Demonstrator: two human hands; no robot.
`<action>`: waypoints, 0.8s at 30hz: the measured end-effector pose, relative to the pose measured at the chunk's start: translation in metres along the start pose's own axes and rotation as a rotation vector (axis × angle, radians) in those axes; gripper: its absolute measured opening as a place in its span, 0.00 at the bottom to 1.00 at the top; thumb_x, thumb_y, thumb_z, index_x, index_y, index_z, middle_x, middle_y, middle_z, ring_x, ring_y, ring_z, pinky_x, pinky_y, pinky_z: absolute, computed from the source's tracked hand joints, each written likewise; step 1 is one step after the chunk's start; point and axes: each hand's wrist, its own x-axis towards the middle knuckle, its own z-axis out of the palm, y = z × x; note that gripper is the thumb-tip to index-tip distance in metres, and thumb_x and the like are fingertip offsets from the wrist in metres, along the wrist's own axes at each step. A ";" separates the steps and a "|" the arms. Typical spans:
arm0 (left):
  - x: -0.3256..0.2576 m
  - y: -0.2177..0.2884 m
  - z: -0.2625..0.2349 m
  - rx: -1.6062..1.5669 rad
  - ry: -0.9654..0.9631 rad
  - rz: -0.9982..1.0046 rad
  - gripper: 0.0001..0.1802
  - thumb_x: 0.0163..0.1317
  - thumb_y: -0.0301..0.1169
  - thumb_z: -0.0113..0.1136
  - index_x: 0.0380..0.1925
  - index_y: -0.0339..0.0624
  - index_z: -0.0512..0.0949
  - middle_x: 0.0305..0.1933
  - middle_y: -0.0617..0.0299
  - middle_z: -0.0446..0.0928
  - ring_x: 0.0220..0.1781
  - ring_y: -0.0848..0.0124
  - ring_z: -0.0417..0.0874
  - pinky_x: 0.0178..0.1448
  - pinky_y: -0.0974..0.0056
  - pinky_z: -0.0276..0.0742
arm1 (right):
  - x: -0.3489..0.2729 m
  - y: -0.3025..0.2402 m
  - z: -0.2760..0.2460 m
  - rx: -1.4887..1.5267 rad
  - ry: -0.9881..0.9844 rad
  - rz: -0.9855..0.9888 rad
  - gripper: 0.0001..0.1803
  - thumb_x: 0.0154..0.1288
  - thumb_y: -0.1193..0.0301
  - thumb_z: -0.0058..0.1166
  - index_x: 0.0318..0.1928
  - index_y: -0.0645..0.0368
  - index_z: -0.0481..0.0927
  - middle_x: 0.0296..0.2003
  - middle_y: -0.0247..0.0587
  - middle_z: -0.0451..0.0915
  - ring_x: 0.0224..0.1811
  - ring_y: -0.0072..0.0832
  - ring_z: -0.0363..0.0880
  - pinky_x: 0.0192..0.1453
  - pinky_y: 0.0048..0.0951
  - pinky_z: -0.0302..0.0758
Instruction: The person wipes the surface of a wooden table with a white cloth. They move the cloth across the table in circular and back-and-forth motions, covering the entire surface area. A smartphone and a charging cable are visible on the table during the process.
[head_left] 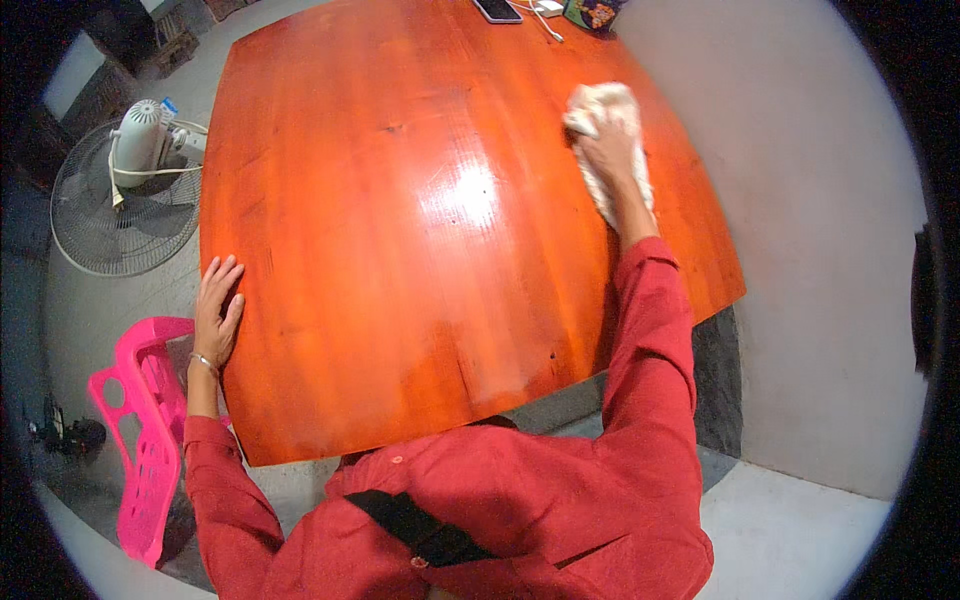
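Note:
A glossy orange-brown wooden table point(350, 200) spreads out in front of me. Near its right side, my right hand point(610, 155) presses a cream-coloured cloth point(606, 98) against the tabletop, fingers on its bunched far part. The rest of the cloth trails back beneath my wrist. My left hand point(218, 308) lies on the table's left edge, fingers stretched out and holding nothing. A bracelet circles that wrist.
At the far edge are a phone point(497, 10), a white charger with cable point(548, 8) and a dark patterned bag point(594, 12). A fan point(140, 145) and a pink plastic chair point(150, 480) stand left of the table. A pale wall point(810, 200) borders the right.

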 end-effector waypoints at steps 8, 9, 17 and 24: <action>-0.003 -0.004 -0.003 -0.012 0.019 0.009 0.21 0.64 0.28 0.52 0.59 0.44 0.73 0.68 0.57 0.66 0.74 0.56 0.56 0.75 0.54 0.52 | -0.129 -0.220 -0.040 0.218 -0.032 -0.818 0.35 0.49 0.59 0.55 0.61 0.51 0.73 0.67 0.49 0.61 0.71 0.51 0.54 0.73 0.54 0.48; -0.007 -0.006 -0.002 -0.009 0.030 0.010 0.21 0.64 0.28 0.52 0.59 0.44 0.73 0.68 0.57 0.66 0.74 0.56 0.56 0.75 0.54 0.52 | -0.158 -0.226 -0.052 0.279 -0.054 -0.868 0.37 0.51 0.53 0.55 0.64 0.44 0.70 0.68 0.47 0.61 0.71 0.50 0.54 0.74 0.55 0.47; -0.006 -0.006 0.004 -0.030 0.073 0.040 0.20 0.66 0.31 0.53 0.59 0.46 0.73 0.68 0.59 0.67 0.74 0.57 0.57 0.74 0.53 0.54 | -0.256 -0.116 -0.121 0.260 -0.172 -0.537 0.30 0.58 0.60 0.52 0.63 0.45 0.71 0.69 0.44 0.61 0.74 0.45 0.51 0.76 0.49 0.43; -0.003 -0.011 0.005 -0.037 0.063 0.058 0.21 0.66 0.30 0.52 0.59 0.46 0.72 0.69 0.60 0.66 0.75 0.59 0.56 0.75 0.55 0.52 | -0.189 -0.142 -0.053 0.188 0.042 -0.371 0.32 0.49 0.57 0.55 0.59 0.49 0.76 0.69 0.50 0.59 0.72 0.52 0.50 0.75 0.54 0.42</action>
